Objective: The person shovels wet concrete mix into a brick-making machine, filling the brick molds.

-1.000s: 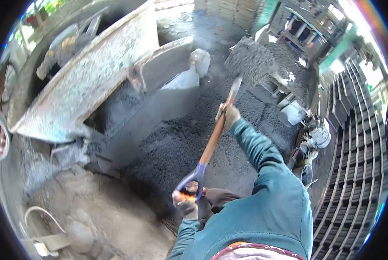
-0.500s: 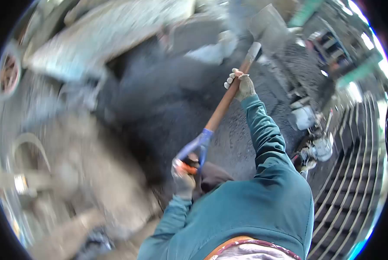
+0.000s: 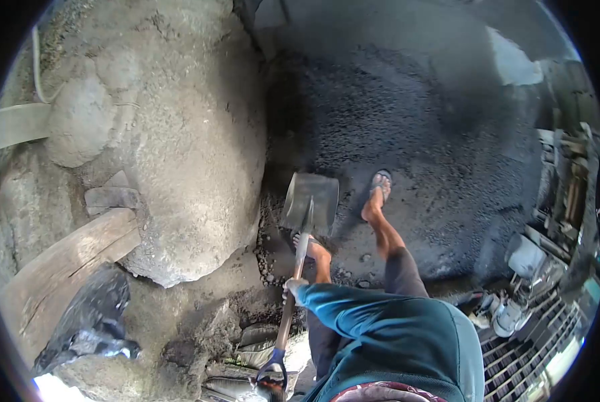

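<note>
Shovel (image 3: 286, 321) was on the person's L side; long axis ran from D-grip (image 3: 277, 355), near bottom edge of view, up & slightly R to blade (image 3: 323, 202), blade end away from body; R hand (image 3: 293, 289) was closed round the shaft, nearer blade than L hand (image 3: 270, 390); L hand was down at D-grip, small & dark in view, cannot tell how far closed; blade sat just beyond L foot (image 3: 319, 252), shaft crossing its toes in view; can't tell if blade touched ground; R foot (image 3: 379, 191) stood fwd & R; pale rocky mass (image 3: 199, 167) near blade's L edge, so tight there; dark gravel (image 3: 440, 167) spread fwd & R, more room that way imo
</note>
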`<state>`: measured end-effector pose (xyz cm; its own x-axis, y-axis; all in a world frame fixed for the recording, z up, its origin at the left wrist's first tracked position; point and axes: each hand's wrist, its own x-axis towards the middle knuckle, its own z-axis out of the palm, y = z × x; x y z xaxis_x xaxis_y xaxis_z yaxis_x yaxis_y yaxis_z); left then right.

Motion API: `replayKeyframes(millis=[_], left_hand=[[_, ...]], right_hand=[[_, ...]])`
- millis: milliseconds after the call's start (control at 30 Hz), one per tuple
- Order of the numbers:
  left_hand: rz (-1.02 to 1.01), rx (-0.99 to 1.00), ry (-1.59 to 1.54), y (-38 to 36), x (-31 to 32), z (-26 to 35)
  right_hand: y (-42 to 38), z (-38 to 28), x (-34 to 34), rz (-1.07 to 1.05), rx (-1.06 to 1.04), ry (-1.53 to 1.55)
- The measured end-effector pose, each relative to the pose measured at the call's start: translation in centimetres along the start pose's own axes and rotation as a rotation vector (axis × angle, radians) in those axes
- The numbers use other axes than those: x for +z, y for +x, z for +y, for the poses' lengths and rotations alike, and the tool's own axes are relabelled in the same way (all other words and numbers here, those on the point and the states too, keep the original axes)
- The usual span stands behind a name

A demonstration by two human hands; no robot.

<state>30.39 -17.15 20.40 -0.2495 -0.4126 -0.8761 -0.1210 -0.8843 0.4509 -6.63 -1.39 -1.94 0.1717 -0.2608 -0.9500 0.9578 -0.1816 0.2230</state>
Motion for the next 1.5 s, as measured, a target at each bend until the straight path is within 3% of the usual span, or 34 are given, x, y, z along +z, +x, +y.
replayKeyframes(millis=[67, 133, 200, 233, 267, 333, 400, 433, 533, 667, 700, 767, 800, 900, 1000, 1033, 1067, 1100, 1167, 1200, 1233, 1267, 1333, 1400, 1433, 1467, 1500], left_hand=[[0.337, 0.007, 0.06, 0.3, 10.9, -1.2], [0.459, -0.017, 0.057, 4.8, 24.1, -3.6], [0.419, 0.122, 0.33, 14.7, 23.1, -8.4], [0.411, 0.165, 0.336, 16.9, 29.6, -10.8], [0.445, 0.151, 0.311, 18.5, 32.4, -13.1], [0.443, 0.201, 0.317, 20.1, 31.9, -15.3], [0.442, 0.219, 0.344, 18.2, 29.8, -15.8], [0.493, 0.21, 0.343, 17.6, 29.4, -15.9], [0.481, 0.253, 0.349, 15.4, 27.7, -16.0], [0.277, 0.275, 0.45, 12.1, 26.5, -14.2], [0.299, 0.241, 0.461, 11.0, 27.7, -13.6], [0.133, 0.11, 0.551, 10.8, 26.3, -12.9], [0.084, 0.078, 0.585, 10.6, 27.6, -12.9], [0.032, -0.052, 0.649, 10.4, 33.9, -13.8], [-0.073, -0.259, 0.576, 11.1, 42.7, -15.4], [-0.15, -0.103, 0.696, 8.5, 48.5, -16.5], [-0.32, -0.04, 0.702, 4.5, 54.0, -16.7], [-0.441, -0.019, 0.734, 1.7, 59.3, -17.0], [-0.729, 0.204, 0.657, -6.0, 69.9, -19.0], [-0.869, 0.242, 0.746, -9.2, 73.8, -18.9], [-1.122, 0.262, 0.655, -12.4, 78.0, -19.4], [-1.328, 0.403, 0.613, -16.4, 81.2, -20.4], [-1.658, 0.739, 0.569, -24.6, 85.7, -23.2], [-2.011, 1.632, 0.348, -31.7, 88.3, -26.3], [-2.164, 1.777, 0.331, -34.9, 88.4, -27.5], [-2.312, 1.919, 0.311, -37.1, 87.9, -29.0], [-2.428, 1.896, 0.232, -37.8, 86.5, -31.1]], right_hand=[[-0.6, -5.0, -0.4, 0.009, -0.031, -0.069], [3.1, -12.3, -1.7, -0.012, -0.092, -0.083], [10.3, -19.4, -4.2, -0.057, -0.14, -0.01], [13.6, -22.8, -6.0, -0.074, -0.197, 0.048], [16.7, -25.6, -8.0, -0.091, -0.282, 0.131], [17.0, -27.3, -9.0, -0.104, -0.39, 0.234], [13.8, -25.0, -9.2, -0.072, -0.422, 0.281], [13.4, -24.7, -9.3, -0.03, -0.331, 0.28], [11.5, -22.4, -10.4, 0.024, -0.351, 0.255], [4.5, -20.3, -13.0, 0.018, -0.427, 0.364], [1.7, -20.0, -14.0, 0.006, -0.455, 0.445], [-2.2, -19.0, -17.3, -0.128, -0.502, 0.608], [-3.1, -19.5, -19.5, -0.25, -0.522, 0.682], [-14.0, -22.4, -23.1, 0.167, -0.658, 0.636], [-26.8, -25.7, -27.9, 0.199, -0.929, 0.767], [-32.8, -27.0, -28.8, 0.244, -0.913, 0.836], [-33.0, -29.2, -32.1, 0.113, -1.018, 0.83], [-38.9, -30.9, -33.5, -0.024, -1.07, 0.966], [-48.0, -33.8, -37.4, -0.278, -1.4, 0.956], [-53.2, -35.3, -39.5, -0.323, -1.44, 0.97], [-58.2, -36.0, -41.5, -0.376, -1.565, 0.991], [-61.0, -38.2, -44.7, -0.489, -1.631, 1.087], [-67.6, -39.0, -50.4, -0.6, -1.772, 1.194], [-71.7, -36.8, -56.0, -0.762, -1.895, 1.139], [-73.2, -34.4, -58.2, -0.802, -1.995, 1.044], [-72.7, -33.0, -61.4, -0.606, -2.06, 1.051], [-72.0, -30.0, -62.9, -0.541, -1.977, 1.061]])
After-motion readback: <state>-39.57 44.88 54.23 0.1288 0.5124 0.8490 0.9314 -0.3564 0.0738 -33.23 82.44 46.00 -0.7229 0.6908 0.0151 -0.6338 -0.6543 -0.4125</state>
